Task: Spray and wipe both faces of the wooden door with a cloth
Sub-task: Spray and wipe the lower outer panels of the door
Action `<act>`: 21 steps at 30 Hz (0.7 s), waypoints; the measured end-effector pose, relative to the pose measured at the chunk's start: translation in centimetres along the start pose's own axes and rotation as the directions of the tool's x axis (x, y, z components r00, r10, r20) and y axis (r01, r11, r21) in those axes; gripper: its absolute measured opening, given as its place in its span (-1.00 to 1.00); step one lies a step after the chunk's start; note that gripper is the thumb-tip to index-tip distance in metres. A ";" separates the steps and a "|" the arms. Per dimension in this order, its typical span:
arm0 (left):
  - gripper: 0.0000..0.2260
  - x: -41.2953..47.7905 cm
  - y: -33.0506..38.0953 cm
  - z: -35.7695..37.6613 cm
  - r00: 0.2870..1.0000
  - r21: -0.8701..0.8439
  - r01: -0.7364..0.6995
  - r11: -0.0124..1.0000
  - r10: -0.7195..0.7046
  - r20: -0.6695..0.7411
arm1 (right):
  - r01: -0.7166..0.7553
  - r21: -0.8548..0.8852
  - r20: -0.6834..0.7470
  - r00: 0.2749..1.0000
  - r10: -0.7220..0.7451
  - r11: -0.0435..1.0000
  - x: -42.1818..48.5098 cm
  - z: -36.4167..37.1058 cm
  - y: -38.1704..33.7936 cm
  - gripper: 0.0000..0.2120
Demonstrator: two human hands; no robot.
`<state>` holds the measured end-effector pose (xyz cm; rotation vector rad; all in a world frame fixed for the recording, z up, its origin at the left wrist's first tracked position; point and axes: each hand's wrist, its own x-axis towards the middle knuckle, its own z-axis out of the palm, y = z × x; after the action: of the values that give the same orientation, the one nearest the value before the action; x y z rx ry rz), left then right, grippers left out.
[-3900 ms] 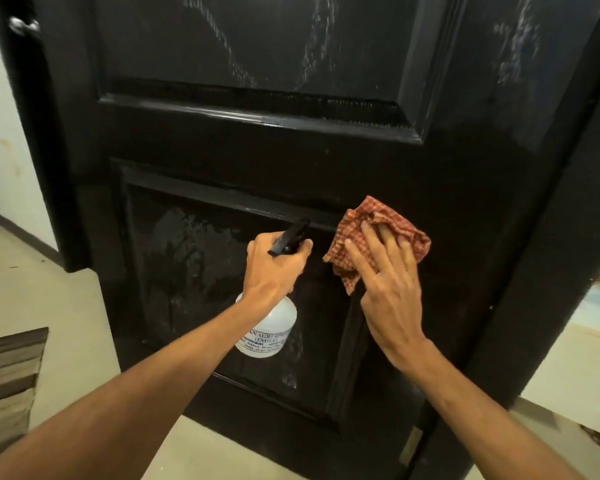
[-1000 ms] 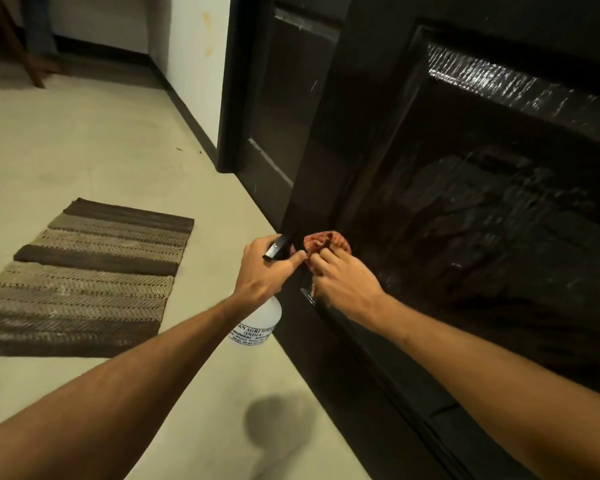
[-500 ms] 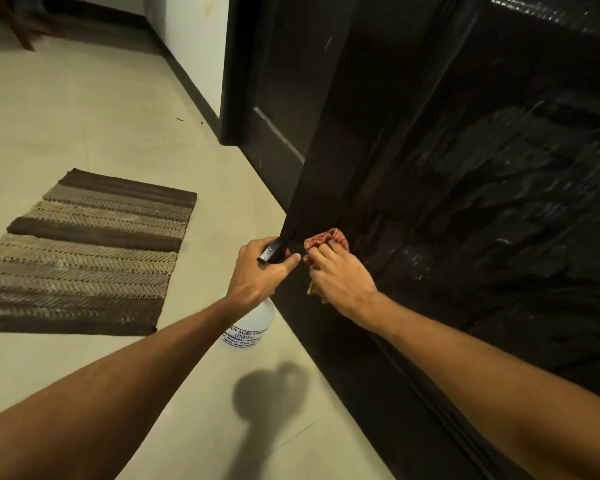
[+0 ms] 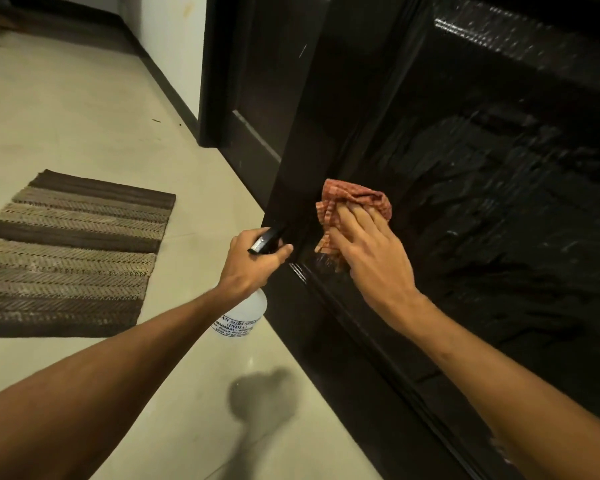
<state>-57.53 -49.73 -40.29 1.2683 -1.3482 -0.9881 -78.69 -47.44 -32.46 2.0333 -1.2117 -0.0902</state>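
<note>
A striped rug [image 4: 70,251] is seen at 9 o'clock on the pale floor [image 4: 84,98]. Nearer the centre, the left hand [image 4: 253,268] is wrapped round the neck of a spray bottle [image 4: 244,318]; its white body hangs below the fist at 6 o'clock, and its black nozzle is pointed toward 1 o'clock at the door's edge. Just beside it at 3 o'clock, a red checked cloth [image 4: 354,202] is pressed against the dark door [image 4: 499,168] by the right hand [image 4: 371,254], with the fingers laid straight over the fabric. The hands are held near each other but apart. From the cloth, the wet, streaked panel spreads toward 3 o'clock, and the moulding beneath runs from 11 to 5 o'clock. The next stroke is therefore judged to belong to the right hand, the nearer one, and to be carried rightward across that panel.
</note>
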 end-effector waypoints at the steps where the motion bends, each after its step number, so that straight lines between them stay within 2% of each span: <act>1: -0.87 -0.1 0.2 0.1 1.000 -0.010 -0.009 1.000 0.009 -0.005 | 0.043 0.000 0.043 0.998 -0.043 0.999 -0.9 0.1 -0.5 -0.48; 4: -0.86 -1.3 0.8 0.9 1.000 -0.019 -0.027 0.999 0.027 0.009 | 0.233 0.008 0.226 0.947 -0.229 0.972 -4.3 -0.1 -1.7 -0.53; 5: -0.86 -1.8 1.2 1.2 0.999 -0.026 -0.031 0.999 0.032 0.013 | 0.229 0.046 0.207 0.950 -0.234 0.972 -4.6 -1.1 -0.7 -0.58; 7: -0.87 -2.5 3.3 1.7 0.998 -0.055 -0.047 0.997 0.049 0.025 | 0.110 0.084 0.008 0.994 -0.111 0.990 -3.3 -4.6 3.5 -0.62; 9: -0.87 -2.9 5.5 1.9 0.997 -0.081 -0.074 0.994 0.077 0.029 | -0.087 0.000 -0.157 0.984 0.086 0.996 -1.1 -8.4 8.3 -0.50; 10: -0.87 -3.2 6.2 2.0 0.996 -0.086 -0.080 0.993 0.083 0.034 | -0.126 -0.055 -0.193 0.975 0.113 0.990 -0.5 -9.2 9.6 -0.44; 12: -0.86 -3.9 7.3 2.4 0.995 -0.084 -0.088 0.993 0.092 0.045 | -0.078 -0.089 -0.146 0.987 0.065 0.993 -1.2 -9.0 8.6 -0.47; 15: -0.84 -4.9 9.1 2.7 0.996 -0.112 -0.085 0.990 0.089 0.032 | 0.127 -0.022 0.100 0.987 -0.125 0.992 -5.1 -7.3 4.5 -0.52; 16: -0.84 -5.0 9.9 2.7 0.996 -0.123 -0.087 0.989 0.090 0.026 | 0.162 -0.009 0.182 0.971 -0.158 0.987 -5.5 -8.1 4.4 -0.52; 17: -0.84 -5.2 10.6 2.8 0.995 -0.133 -0.088 0.987 0.092 0.025 | 0.154 0.012 0.184 0.971 -0.153 0.988 -5.1 -9.5 5.3 -0.55; 19: -0.84 -5.1 11.6 3.0 0.994 -0.139 -0.095 0.986 0.101 0.041 | 0.039 0.053 0.037 0.998 -0.041 0.998 -2.5 -12.2 8.7 -0.54; 21: -0.83 -5.1 11.9 3.1 0.994 -0.139 -0.079 0.987 0.088 0.061 | -0.126 -0.017 -0.103 0.987 0.124 0.992 0.4 -15.2 12.5 -0.45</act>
<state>-62.96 -43.50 -29.90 1.0761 -1.3502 -1.0534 -81.34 -42.48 -13.58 1.9126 -1.2643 0.0589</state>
